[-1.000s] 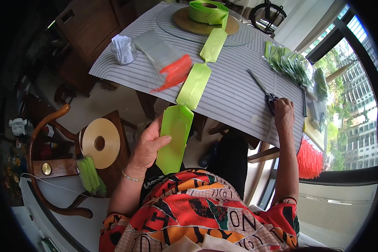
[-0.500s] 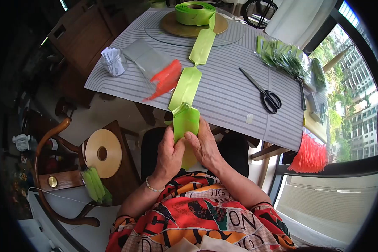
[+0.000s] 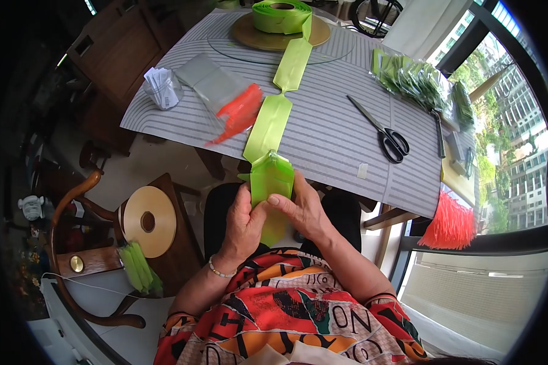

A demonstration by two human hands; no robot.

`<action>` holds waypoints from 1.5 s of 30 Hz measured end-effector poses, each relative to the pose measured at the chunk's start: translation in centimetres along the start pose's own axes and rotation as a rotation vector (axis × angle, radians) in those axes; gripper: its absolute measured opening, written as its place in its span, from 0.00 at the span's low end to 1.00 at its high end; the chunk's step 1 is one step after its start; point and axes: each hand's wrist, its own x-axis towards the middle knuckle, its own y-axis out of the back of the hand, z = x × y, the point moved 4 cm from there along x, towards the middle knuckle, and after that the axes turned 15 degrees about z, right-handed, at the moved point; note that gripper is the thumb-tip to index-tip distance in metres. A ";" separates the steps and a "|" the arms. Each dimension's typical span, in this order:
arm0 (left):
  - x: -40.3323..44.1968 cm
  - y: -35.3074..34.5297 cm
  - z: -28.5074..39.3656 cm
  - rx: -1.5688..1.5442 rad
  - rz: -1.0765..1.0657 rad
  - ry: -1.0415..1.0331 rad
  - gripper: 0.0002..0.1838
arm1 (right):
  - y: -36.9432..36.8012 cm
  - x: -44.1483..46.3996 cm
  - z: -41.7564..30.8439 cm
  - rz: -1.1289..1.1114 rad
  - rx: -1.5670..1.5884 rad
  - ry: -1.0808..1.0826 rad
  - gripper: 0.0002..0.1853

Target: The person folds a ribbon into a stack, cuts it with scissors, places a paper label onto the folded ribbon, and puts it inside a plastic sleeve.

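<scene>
A light green ribbon (image 3: 268, 131), pinched at intervals into long panels, runs from a green roll (image 3: 280, 18) at the table's far side to my hands. My left hand (image 3: 246, 218) grips the near, folded end of the ribbon from the left, its thumb pressed against it. On the right edge, my right hand (image 3: 303, 210) holds the same folded section, its thumb lying across the front. Several layers of ribbon overlap between the hands, and one piece hangs below them. Most fingers are hidden behind the ribbon.
Black scissors (image 3: 383, 134) lie right of the ribbon. Clear bags with red strands (image 3: 240, 112) and a cup of labels (image 3: 162, 88) are on the left. Packaged green bundles (image 3: 411, 79) lie at the back right; red strands (image 3: 449, 222) hang off the right corner. A cream roll (image 3: 149, 222) sits on a chair.
My right hand has shifted slightly right and down. The folded green section between my hands looks wider at the top. The ribbon is still held by both hands.
</scene>
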 end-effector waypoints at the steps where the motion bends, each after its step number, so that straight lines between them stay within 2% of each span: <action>1: -0.2 0.0 -0.1 -0.023 -0.020 0.021 0.19 | 0.3 0.1 -0.5 -0.025 0.141 -0.132 0.36; 4: -0.6 0.0 0.4 0.081 -0.117 0.016 0.20 | 1.5 0.9 -2.4 -0.030 0.237 -0.213 0.31; 5: -0.8 0.0 0.6 0.087 -0.126 0.010 0.20 | 1.6 1.0 -2.6 0.008 0.278 -0.210 0.24; 14: -1.1 -0.7 0.1 0.082 -0.148 0.037 0.22 | 2.3 1.1 -1.4 0.096 0.317 -0.111 0.08; 17: -1.0 -0.8 0.2 0.112 -0.140 0.044 0.21 | 2.4 1.3 -1.1 0.116 0.235 -0.021 0.06; 23: -0.9 -1.1 -0.1 0.110 -0.129 0.053 0.18 | 2.5 1.7 -0.6 0.068 0.210 -0.020 0.05; 26: -0.2 -1.0 -0.3 0.059 -0.074 0.025 0.17 | 1.8 2.0 -0.6 0.034 0.326 -0.043 0.14; 30: 0.8 -0.5 0.0 -0.102 0.020 0.056 0.15 | 2.0 0.7 -0.2 -0.110 0.370 -0.155 0.38; 31: 1.0 -0.4 -0.1 -0.154 0.052 0.076 0.14 | 1.7 -0.2 0.6 -0.169 0.356 -0.207 0.41; 34: 1.4 -0.4 -0.6 -0.214 0.114 0.099 0.12 | 0.2 -1.9 3.6 -0.180 0.223 -0.300 0.36; 35: 1.5 -0.3 -0.8 -0.216 0.131 0.101 0.12 | 0.0 -2.3 3.9 -0.091 0.199 -0.289 0.28; 38: 1.8 -0.6 -1.7 -0.260 0.178 0.111 0.10 | -0.3 -2.4 4.1 -0.118 0.283 -0.357 0.20; 41: 1.8 -0.7 -0.8 -0.393 0.133 0.194 0.14 | 0.2 -1.9 3.4 -0.099 0.313 -0.349 0.14; 44: 2.3 0.5 -1.8 -0.457 -0.171 0.266 0.25 | 0.7 -1.8 3.7 -0.150 0.299 -0.372 0.14; 45: 2.4 0.6 -1.6 -0.528 -0.210 0.376 0.32 | 0.8 -1.8 3.5 -0.155 0.304 -0.375 0.14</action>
